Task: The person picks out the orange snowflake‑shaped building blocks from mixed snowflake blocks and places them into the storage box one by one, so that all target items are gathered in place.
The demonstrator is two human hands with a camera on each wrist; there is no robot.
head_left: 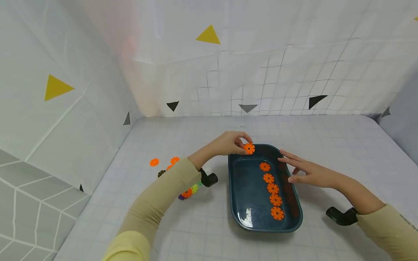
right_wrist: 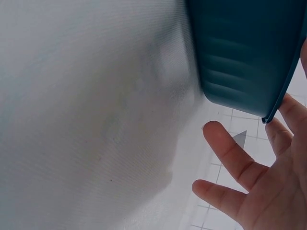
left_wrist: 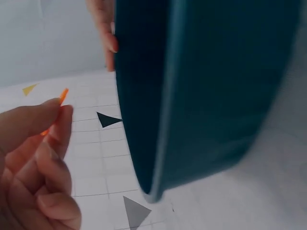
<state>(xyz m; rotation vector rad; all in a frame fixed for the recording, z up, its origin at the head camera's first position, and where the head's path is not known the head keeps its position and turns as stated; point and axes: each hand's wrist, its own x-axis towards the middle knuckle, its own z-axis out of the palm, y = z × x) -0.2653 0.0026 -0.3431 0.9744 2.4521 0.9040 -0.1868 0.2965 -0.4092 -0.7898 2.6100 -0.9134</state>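
Observation:
Between thumb and fingers, my left hand [head_left: 228, 143] pinches an orange notched plastic disc [head_left: 249, 148], held over the far left corner of a dark blue tray [head_left: 248, 192]. In the left wrist view the disc [left_wrist: 64, 97] appears edge-on, apart from the tray's wall [left_wrist: 225, 96]. Several more orange discs [head_left: 273, 188] lie in a line along the right part of the tray floor. My right hand [head_left: 307, 172] rests at the tray's right rim with its fingers spread. From the right wrist view, that hand [right_wrist: 273, 187] has some fingers against the rim and others off it.
Left of the tray, a loose group of discs lies on the white table [head_left: 196, 235], partly hidden by my left forearm. An orange disc [head_left: 154, 162] sits at its far left, and a lime green disc [head_left: 194, 188] nearer. White sheeting [head_left: 183, 79] walls the back.

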